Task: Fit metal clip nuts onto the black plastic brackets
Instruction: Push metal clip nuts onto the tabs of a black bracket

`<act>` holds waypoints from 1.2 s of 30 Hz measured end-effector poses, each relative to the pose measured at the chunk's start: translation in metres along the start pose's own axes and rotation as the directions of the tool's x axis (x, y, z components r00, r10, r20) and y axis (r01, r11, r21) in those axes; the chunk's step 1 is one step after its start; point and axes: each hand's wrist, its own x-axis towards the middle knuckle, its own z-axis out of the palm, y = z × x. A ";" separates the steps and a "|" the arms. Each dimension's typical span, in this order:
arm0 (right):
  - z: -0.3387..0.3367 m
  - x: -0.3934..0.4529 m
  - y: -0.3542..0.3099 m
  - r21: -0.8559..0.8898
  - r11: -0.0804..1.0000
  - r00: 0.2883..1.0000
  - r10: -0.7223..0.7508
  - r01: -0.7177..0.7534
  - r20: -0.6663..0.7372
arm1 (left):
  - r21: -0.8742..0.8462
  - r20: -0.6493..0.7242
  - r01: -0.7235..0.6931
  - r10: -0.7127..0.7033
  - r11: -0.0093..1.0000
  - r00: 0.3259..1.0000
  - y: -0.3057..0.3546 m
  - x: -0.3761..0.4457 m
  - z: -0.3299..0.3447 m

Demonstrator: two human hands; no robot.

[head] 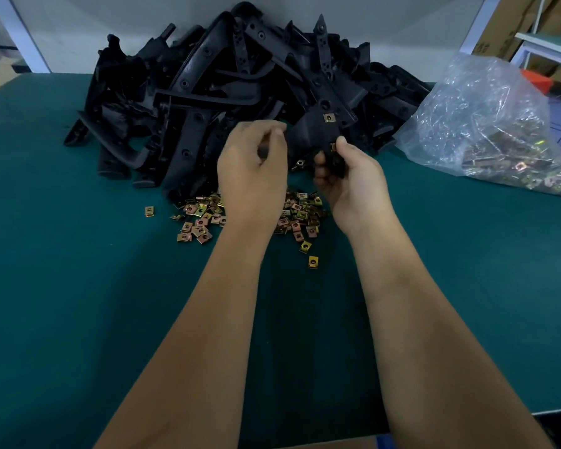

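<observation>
A green-topped workbench (78,286) is bearing heaped black plastic brackets (208,92); both the left hand (251,166) and the right hand (350,176) are gripping one black bracket (308,137) above loose brass-coloured metal clip nuts (201,218).

The near surface (78,319) lay open; a bracket heap (208,92) blocked the back, loose clip nuts (201,222) (scattered) before it, a bag (486,124) at right.

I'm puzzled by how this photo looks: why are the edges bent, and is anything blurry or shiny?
Head view: the wide lens bows the green table edges; the left hand looks slightly motion-blurred; the clear plastic bag of clip nuts glints with glare; the heap of black plastic brackets lies dim, detail lost.
</observation>
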 end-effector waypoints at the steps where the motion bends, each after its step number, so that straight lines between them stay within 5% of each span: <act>1: 0.000 0.000 0.000 -0.001 1.000 1.000 0.009 -0.009 0.012 | 0.077 0.046 0.013 -0.016 0.997 0.999 -0.001 0.002 -0.001; 4: 0.002 0.000 0.001 -0.047 0.999 0.999 0.006 -0.004 0.052 | 0.235 0.214 0.152 -0.203 0.960 0.955 -0.007 0.005 -0.003; 8: 0.002 -0.003 0.003 -0.245 0.958 0.989 -0.146 0.148 0.025 | 0.274 0.225 0.113 -0.178 0.955 0.958 -0.008 0.003 -0.004; 14: 0.006 -0.008 0.012 -0.721 0.585 0.882 -0.465 0.371 0.076 | 0.298 0.132 0.128 -0.174 0.946 0.976 -0.009 0.003 -0.001; 27: 0.005 -0.007 0.013 -0.874 0.306 0.800 -0.582 0.379 0.143 | 0.230 0.106 0.144 -0.171 0.963 0.980 -0.012 0.003 0.001; 31: 0.008 -0.010 0.012 -0.844 0.368 0.810 -0.573 0.391 0.126 | 0.219 0.108 0.142 -0.169 0.965 0.980 -0.012 0.003 0.000; 36: 0.010 -0.012 0.010 -0.677 0.629 0.878 -0.475 0.382 0.055 | 0.191 0.071 0.175 -0.191 0.966 0.979 -0.014 0.005 0.001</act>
